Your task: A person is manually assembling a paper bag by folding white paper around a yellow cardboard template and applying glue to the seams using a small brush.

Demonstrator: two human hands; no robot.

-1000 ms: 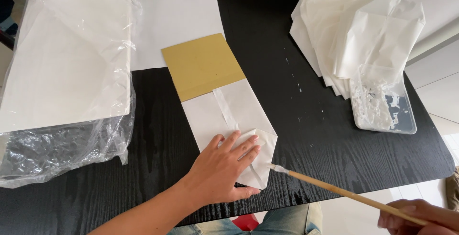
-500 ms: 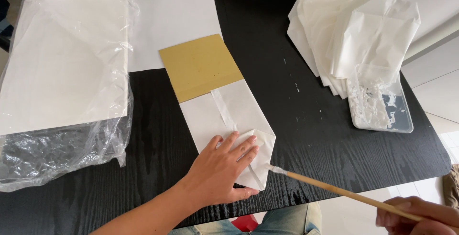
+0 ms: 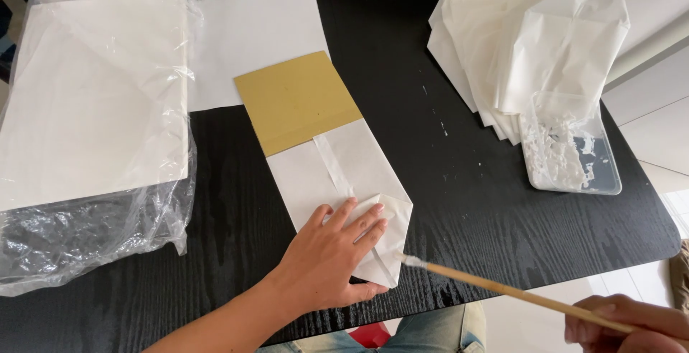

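left hand: lying flat and spread, palm down, gripping nothing, pressing on the near folded end of the white paper bag. fingers pointing away and to the right, toward the bag's folded corner.

white paper bag: lying flat on the black table, its long axis running away from the left hand and leaning left; a tan cardboard sheet is sticking out of the far end.

right hand: closed around the thin wooden brush, sitting well to the right of the left hand and nearer the viewer. the brush is slanting up-left, its pale tip touching or just beside the folded corner, just right of the left fingertips; which, i cannot tell.

further out: clear tray smeared with white paste, far right; a pile of finished white bags beyond it; a plastic-wrapped paper stack far left.

hidden: the right hand is being cut off by the frame edge; the fold beneath the left palm is covered.
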